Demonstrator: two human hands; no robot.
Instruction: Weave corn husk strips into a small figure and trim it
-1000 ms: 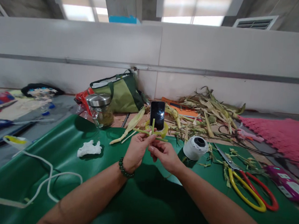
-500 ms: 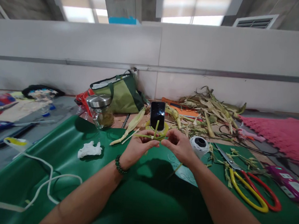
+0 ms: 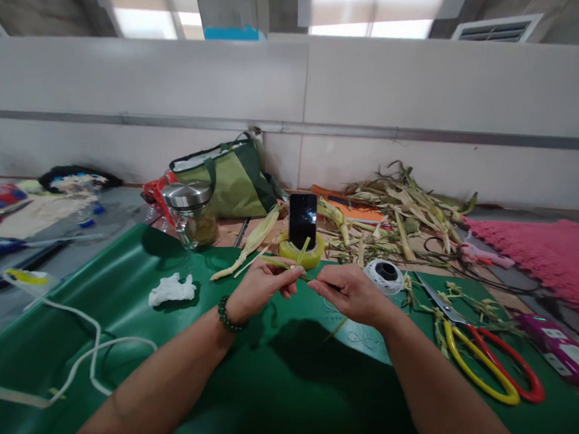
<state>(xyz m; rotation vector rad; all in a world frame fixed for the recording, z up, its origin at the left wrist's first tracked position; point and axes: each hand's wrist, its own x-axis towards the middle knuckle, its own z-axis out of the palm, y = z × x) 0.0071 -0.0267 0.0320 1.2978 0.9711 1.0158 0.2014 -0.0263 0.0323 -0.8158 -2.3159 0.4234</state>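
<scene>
- Green strips (image 3: pixel 303 250): located between the two hands, above the mat (image 3: pixel 256 388); one strip points up, others lie roughly level.
- Left hand (image 3: pixel 258 291): fingers curled, thumb and forefinger pinching the strips at their crossing.
- Right hand (image 3: pixel 351 292): fingers folded in, thumb pressed toward forefinger, pinching the right end of the strips.
- Behind the strips: phone (image 3: pixel 302 219), upright at the yellow tape roll (image 3: pixel 311 251).
- Right side: thread spool (image 3: pixel 382 281) just beyond the right hand; scissors (image 3: pixel 457 317) lying farther right; husks (image 3: pixel 400 212) piled behind.
- Left side: white wad (image 3: pixel 172 290) and jar (image 3: pixel 197 213); bag (image 3: pixel 237 183) behind the jar.
- Obstruction: the right hand covers part of the spool's lower edge; the upright strip overlaps the phone and roll.
- Hard to make out: strip ends inside the right hand, hidden by fingers; fine loose thread (image 3: pixel 366 341) below it.
- Cut off: both forearms and the mat, at the lower edge.
</scene>
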